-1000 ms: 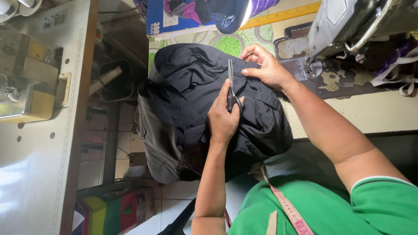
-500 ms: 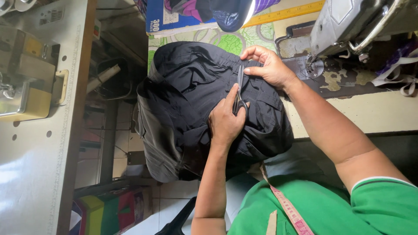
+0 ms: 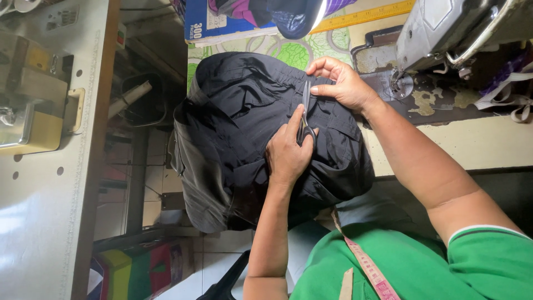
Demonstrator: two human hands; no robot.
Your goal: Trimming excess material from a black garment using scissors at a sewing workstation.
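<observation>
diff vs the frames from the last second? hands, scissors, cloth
The scissors in the left hand: blades spread a second ago, closed half a second ago and now, tips up against the right hand. The right hand's fingers curled tighter, pinching the black garment at the blade tips. No grip taken or released. Garment, sewing machine and yellow ruler unchanged.

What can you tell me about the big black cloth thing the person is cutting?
The black garment looks like thin, slightly shiny fabric, bunched and creased, with seams, folds and a gathered edge near the top. It lies heaped on the sewing table beside the sewing machine, and part of it hangs off the table's edge. The left hand rests on it holding scissors with the blades against the cloth. The right hand pinches the fabric near the blade tips.
</observation>
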